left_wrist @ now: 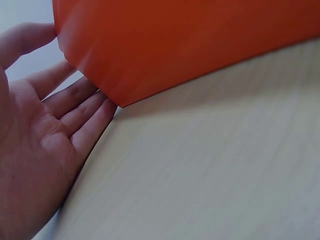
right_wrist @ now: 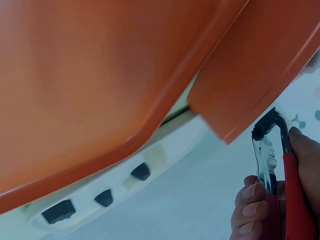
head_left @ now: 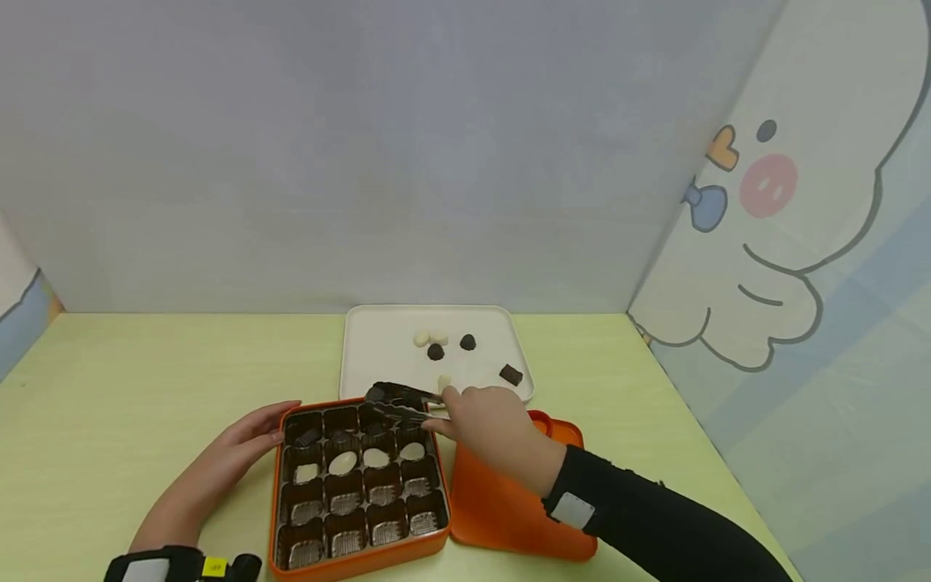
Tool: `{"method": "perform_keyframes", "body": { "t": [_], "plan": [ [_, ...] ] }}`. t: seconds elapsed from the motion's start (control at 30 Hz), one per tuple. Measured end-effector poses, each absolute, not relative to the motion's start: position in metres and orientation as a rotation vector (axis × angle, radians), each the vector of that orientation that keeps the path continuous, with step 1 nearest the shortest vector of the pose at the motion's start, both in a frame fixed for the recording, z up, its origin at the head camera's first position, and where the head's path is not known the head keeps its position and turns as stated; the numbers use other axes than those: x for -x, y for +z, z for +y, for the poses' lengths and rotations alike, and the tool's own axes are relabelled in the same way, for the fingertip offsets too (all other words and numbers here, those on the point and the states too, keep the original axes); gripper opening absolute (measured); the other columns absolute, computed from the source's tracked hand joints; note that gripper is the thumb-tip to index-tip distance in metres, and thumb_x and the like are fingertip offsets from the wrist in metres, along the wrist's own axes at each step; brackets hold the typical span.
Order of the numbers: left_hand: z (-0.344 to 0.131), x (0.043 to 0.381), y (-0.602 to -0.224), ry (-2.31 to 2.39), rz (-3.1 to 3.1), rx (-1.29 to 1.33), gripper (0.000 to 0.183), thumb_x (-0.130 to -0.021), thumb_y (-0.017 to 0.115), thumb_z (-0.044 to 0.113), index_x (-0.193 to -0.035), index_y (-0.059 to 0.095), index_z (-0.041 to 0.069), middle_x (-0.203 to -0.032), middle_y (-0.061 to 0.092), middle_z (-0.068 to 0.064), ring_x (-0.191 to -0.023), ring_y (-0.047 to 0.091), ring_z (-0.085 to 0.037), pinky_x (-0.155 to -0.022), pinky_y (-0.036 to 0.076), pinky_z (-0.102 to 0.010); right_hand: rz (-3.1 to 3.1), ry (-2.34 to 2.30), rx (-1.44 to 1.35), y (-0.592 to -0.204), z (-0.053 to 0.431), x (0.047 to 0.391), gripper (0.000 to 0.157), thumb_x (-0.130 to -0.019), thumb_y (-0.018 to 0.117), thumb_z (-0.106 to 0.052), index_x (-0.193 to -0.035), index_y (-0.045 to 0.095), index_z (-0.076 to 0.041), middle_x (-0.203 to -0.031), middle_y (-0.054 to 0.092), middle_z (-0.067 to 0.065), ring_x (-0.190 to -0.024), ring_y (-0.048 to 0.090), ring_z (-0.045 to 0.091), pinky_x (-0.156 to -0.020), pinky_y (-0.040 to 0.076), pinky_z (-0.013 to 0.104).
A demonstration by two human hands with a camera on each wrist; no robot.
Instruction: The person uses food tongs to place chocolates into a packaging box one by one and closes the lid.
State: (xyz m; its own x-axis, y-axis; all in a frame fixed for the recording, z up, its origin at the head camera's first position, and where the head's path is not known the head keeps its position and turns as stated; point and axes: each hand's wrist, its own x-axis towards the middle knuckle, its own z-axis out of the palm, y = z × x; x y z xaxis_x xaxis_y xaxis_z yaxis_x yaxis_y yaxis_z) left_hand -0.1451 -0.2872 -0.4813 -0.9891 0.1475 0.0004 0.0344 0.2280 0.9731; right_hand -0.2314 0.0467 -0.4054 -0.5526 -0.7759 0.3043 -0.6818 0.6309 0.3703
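Right hand (head_left: 496,424), lower centre of frame, is clamped on tongs (right_wrist: 296,200); if I slacken, the dark piece (right_wrist: 264,125) could slip.

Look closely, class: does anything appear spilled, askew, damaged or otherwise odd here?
Nothing stands out. The orange box stands upright on the table, its four white pieces set singly in one row; the loose pieces lie on the white tray, and the orange lid lies beside the box. No spill or damage shows.
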Motion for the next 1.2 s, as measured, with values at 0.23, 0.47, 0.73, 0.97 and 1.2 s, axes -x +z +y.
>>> {"method": "perform_keyframes", "body": {
  "t": [0.23, 0.47, 0.73, 0.97, 1.2],
  "plan": [
    [-0.288, 0.145, -0.481, 1.881, 2.395, -0.190, 0.047, -0.095, 0.045, 0.029, -0.137, 0.032, 0.015, -0.140, 0.029, -0.018, -0.125, 0.026, -0.032, -0.100, 0.021, -0.062, -2.355, -0.364, -1.261, -0.399, 0.036, 0.204, 0.050, -0.084, 0.041, -0.065, -0.070, 0.047, -0.017, -0.044, 0.027, -0.006, -0.033, 0.023, 0.009, -0.031, 0.016, 0.021],
    [-0.287, 0.145, -0.480, 1.889, 2.390, -0.182, 0.047, -0.095, 0.045, 0.030, -0.137, 0.033, 0.014, -0.139, 0.031, -0.018, -0.125, 0.027, -0.031, -0.101, 0.022, -0.061, -2.301, -0.337, -1.367, -0.399, 0.028, 0.186, 0.050, -0.083, 0.039, -0.067, -0.068, 0.041, -0.019, -0.044, 0.022, -0.007, -0.032, 0.020, 0.008, -0.031, 0.012, 0.021],
    [-0.287, 0.146, -0.482, 1.888, 2.409, -0.176, 0.047, -0.094, 0.046, 0.029, -0.136, 0.034, 0.012, -0.136, 0.036, -0.018, -0.122, 0.030, -0.031, -0.100, 0.022, -0.061, -2.224, -0.320, -1.471, -0.400, 0.022, 0.176, 0.048, -0.084, 0.036, -0.067, -0.077, 0.056, -0.024, -0.044, 0.029, -0.009, -0.033, 0.024, 0.007, -0.030, 0.014, 0.020],
    [-0.289, 0.146, -0.484, 1.880, 2.421, -0.181, 0.046, -0.094, 0.046, 0.029, -0.136, 0.034, 0.014, -0.138, 0.034, -0.018, -0.123, 0.029, -0.031, -0.100, 0.023, -0.060, -2.260, -0.290, -1.526, -0.403, 0.017, 0.174, 0.049, -0.086, 0.035, -0.066, -0.076, 0.056, -0.023, -0.045, 0.032, -0.010, -0.035, 0.029, 0.005, -0.030, 0.017, 0.018],
    [-0.289, 0.147, -0.484, 1.877, 2.425, -0.171, 0.046, -0.094, 0.046, 0.029, -0.136, 0.034, 0.014, -0.138, 0.033, -0.017, -0.123, 0.029, -0.030, -0.101, 0.024, -0.059, -2.300, -0.315, -1.480, -0.406, 0.019, 0.175, 0.053, -0.085, 0.034, -0.068, -0.085, 0.060, -0.022, -0.047, 0.040, -0.010, -0.035, 0.032, 0.006, -0.029, 0.018, 0.019]
  ]
}}
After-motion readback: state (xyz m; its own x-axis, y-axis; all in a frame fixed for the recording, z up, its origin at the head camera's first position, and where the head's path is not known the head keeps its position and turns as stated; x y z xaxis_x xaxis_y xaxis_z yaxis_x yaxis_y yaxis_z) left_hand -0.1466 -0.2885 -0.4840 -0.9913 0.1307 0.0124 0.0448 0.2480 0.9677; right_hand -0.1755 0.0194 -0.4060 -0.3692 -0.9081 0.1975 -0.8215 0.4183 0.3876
